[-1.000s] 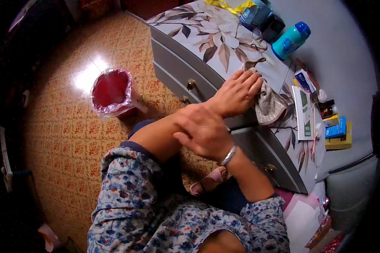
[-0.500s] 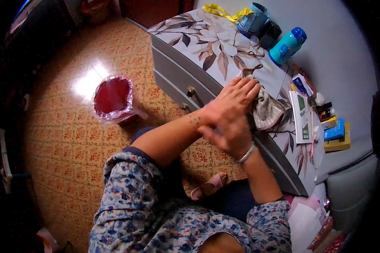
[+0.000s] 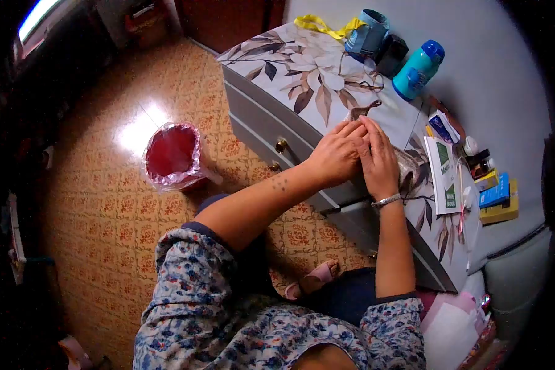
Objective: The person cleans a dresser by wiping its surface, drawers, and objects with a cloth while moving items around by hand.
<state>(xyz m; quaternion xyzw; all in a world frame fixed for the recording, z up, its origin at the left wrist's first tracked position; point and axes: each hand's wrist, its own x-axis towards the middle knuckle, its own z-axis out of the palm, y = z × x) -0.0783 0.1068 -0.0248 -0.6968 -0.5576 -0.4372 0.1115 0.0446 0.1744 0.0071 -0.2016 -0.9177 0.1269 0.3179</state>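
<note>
Orange patterned tiles cover the floor, and a grey chest of drawers [image 3: 271,114] with a flowery top stands by the wall. Both hands lie flat on a small grey cloth [image 3: 407,169] on top of the chest, near its front edge. Only a bit of the cloth peeks out by the fingers. The left hand [image 3: 336,157] has its fingers close together and presses down on it. The right hand [image 3: 379,160], with a silver bracelet [image 3: 385,200] on the wrist, lies right beside it, fingers straight and together too. That cloth looks soft, light and floppy, so I think it would bend and bunch up easily. A corner or an edge looks like the best spot to grab. A teal bottle [image 3: 416,68] and a white booklet [image 3: 444,176] sit further back. A red bin [image 3: 172,154] stands on the floor.
</note>
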